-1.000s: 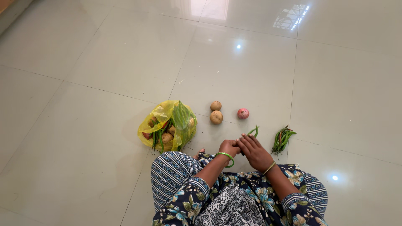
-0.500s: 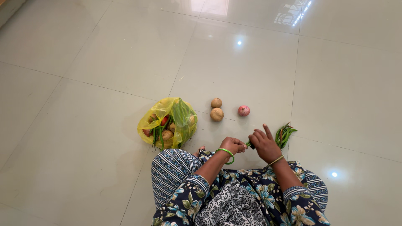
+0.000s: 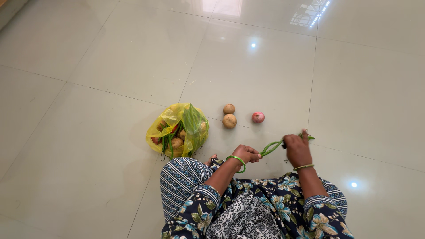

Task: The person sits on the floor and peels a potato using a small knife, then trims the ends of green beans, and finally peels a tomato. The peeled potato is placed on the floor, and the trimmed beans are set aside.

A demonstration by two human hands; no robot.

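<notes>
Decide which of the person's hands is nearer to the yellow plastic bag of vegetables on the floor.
Left. The left hand lies just right of the yellow plastic bag, holding green beans. The right hand is farther right, beyond the left.

A home floor: glossy pale tiles [image 3: 110,53]; yellow bag of vegetables [image 3: 177,130]

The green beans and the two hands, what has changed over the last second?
The right hand moved out to the right onto the pile of beans on the floor. The left hand stayed put, and a green bean now stretches between the two hands. The yellow bag, two brown potatoes and pinkish onion lie as before.
</notes>
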